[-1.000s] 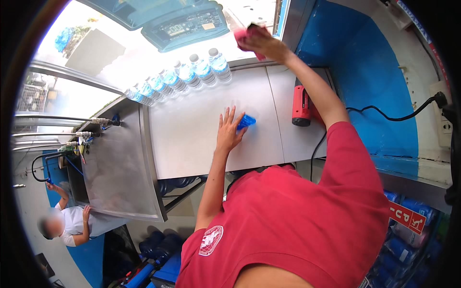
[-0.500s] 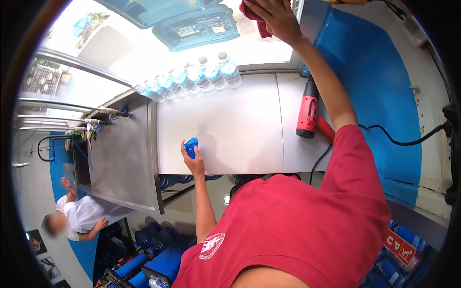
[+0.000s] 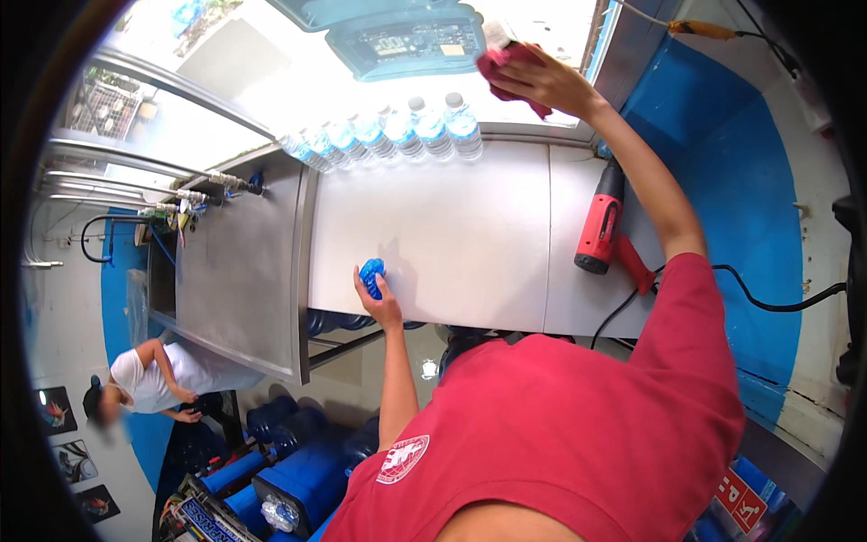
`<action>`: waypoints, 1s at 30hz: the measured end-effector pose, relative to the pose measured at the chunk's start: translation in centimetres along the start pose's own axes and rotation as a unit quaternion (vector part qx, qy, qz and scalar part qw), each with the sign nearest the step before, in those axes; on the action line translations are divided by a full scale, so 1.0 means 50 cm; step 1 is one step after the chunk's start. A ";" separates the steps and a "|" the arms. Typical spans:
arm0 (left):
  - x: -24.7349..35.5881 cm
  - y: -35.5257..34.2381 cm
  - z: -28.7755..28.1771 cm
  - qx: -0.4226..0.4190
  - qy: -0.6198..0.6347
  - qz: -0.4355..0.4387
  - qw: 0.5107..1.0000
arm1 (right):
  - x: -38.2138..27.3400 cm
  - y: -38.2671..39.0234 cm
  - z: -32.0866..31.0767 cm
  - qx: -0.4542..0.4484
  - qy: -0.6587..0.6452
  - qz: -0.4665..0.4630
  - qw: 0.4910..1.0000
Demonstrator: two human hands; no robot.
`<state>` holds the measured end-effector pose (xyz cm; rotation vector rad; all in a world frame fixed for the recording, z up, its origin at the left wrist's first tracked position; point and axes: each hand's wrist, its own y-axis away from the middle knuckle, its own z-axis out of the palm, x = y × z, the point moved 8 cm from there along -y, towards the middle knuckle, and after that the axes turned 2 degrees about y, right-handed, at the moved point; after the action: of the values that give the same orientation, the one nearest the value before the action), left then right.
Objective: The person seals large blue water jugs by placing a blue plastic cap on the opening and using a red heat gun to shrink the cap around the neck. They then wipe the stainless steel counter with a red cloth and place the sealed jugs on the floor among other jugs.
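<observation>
My left hand [image 3: 382,303] is closed round a small blue ridged object [image 3: 372,279], held over the near edge of the white counter [image 3: 452,235]; its exact kind I cannot make out. With my right arm stretched far forward, my right hand [image 3: 553,83] presses a dark red cloth [image 3: 517,76] towards the bright window glass. Below that hand and to its left, a row of several clear water bottles [image 3: 462,126] with blue labels and caps stands along the counter's back edge. A red and black heat gun [image 3: 599,230] lies on the counter's right side, close to my right forearm.
A steel worktop [image 3: 239,271] with pipes and taps [image 3: 217,185] adjoins on the left. Another person [image 3: 149,375] in white stands beyond it. Blue containers [image 3: 312,479] crowd the floor at lower left. The heat gun's black cord [image 3: 768,309] runs right.
My right hand and the cloth have moved down along the window, with the wrist turned. My left hand keeps hold of the blue object. The person in white has lowered a raised hand.
</observation>
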<state>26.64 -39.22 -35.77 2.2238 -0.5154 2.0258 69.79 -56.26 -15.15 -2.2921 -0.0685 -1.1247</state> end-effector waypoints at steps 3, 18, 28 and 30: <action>0.019 0.003 -0.001 0.020 -0.099 0.054 0.993 | 0.059 -0.151 -0.057 0.034 0.093 0.017 0.995; 0.040 0.008 -0.002 0.034 -0.162 0.072 0.984 | -0.023 -0.136 0.032 -0.019 -0.092 -0.131 0.987; 0.025 0.003 -0.006 0.042 -0.189 0.086 0.977 | -0.068 0.071 0.058 -0.156 -0.100 -0.187 0.965; 0.016 0.001 -0.008 0.044 -0.160 0.062 0.984 | -0.062 0.000 0.046 -0.109 -0.061 -0.198 0.972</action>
<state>26.29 -39.28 -34.94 2.6537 -0.6162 1.7803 69.41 -54.45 -18.55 -2.6179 -0.4933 -1.2334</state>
